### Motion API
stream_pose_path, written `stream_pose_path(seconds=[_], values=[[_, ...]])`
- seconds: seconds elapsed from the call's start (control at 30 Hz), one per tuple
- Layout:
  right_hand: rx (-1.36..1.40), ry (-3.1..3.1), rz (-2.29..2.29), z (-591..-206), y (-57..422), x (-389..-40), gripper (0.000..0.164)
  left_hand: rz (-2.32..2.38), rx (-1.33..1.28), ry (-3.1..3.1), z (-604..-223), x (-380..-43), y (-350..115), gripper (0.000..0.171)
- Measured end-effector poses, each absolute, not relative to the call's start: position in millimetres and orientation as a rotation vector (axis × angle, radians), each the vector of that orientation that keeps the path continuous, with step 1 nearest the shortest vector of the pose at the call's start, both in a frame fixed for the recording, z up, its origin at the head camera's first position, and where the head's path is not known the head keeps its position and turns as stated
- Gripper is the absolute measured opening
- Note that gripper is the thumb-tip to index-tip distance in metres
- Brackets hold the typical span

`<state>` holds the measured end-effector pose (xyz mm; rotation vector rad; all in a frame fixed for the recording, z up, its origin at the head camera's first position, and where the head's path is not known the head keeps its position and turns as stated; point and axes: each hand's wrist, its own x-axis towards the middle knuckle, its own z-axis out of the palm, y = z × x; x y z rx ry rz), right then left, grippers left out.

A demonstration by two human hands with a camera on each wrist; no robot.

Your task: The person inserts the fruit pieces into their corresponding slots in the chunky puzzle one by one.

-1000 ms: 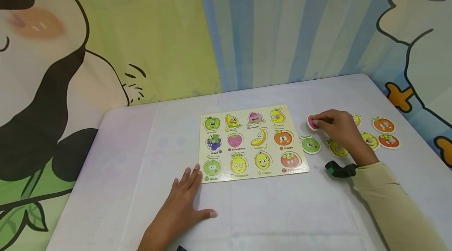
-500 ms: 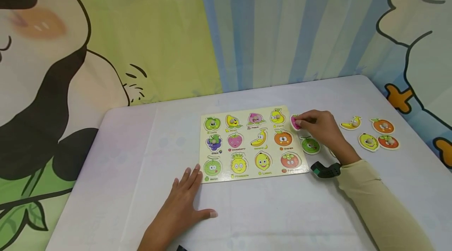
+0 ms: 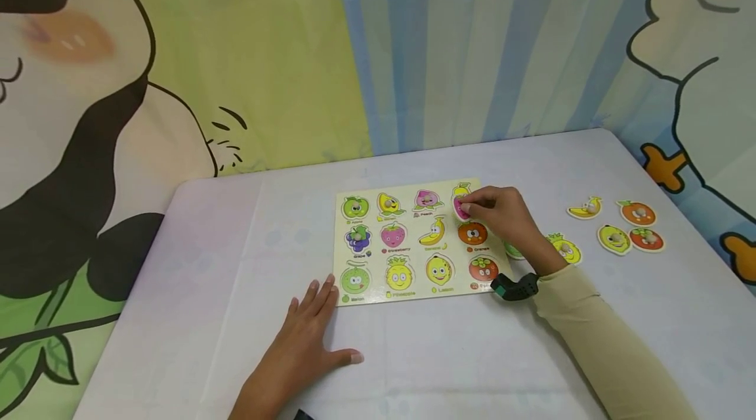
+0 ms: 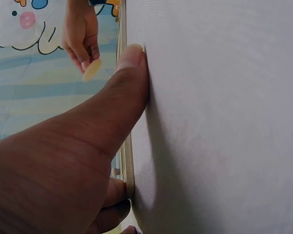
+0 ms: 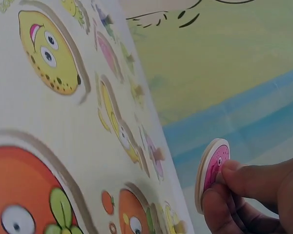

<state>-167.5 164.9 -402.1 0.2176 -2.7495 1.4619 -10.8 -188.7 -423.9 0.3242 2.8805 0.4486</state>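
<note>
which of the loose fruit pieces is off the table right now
The pink strawberry piece, pinched by the right hand over the board. The other loose pieces in view lie on the table, right of the board.

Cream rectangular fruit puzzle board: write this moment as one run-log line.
Right hand: pinches flat pink white-rimmed piece above board; Left hand: at board's left edge; Flat yellow banana piece: right of board

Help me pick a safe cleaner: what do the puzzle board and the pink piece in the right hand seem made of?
Puzzle board: probably wood or fibreboard with a smooth printed face; its cut recesses show a solid thickness. Pink piece: likely the same, printed pink with a white border; its bare tan edge suggests wood. Whether either is varnished, I can't tell.
</note>
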Motion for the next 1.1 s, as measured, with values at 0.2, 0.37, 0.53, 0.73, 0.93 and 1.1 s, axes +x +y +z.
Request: stream_pose_path(seconds=[0.2,0.37,0.53,0.73,0.93,1.1], values=[[0.269,-2.758,1.521,-404.8,143.2,-166.6,0.014,0.455,0.338,2.886,-424.7,-11.4,-188.5,0.118],[0.293,-2.752,1.546,-407.3,124.1,-168.8,0.012,0.456,0.343,2.888,-423.9,-11.8,-189.2,0.118],[0.329,-2.755,1.574,-407.5,103.2,-170.2,0.012,0.463,0.318,2.875,-424.3,-12.3,-188.9,0.12],[0.384,-2.771,1.626,-410.4,84.9,-169.7,0.013,0.471,0.327,2.88,-424.6,-11.1,-189.4,0.12],[0.4,-2.769,1.643,-415.8,71.9,-168.4,0.01,0.463,0.329,2.878,-423.9,-11.8,-189.8,0.12],[0.391,-2.788,1.61,-418.9,60.9,-168.5,0.01,0.469,0.322,2.865,-424.6,-12.5,-189.1,0.12]])
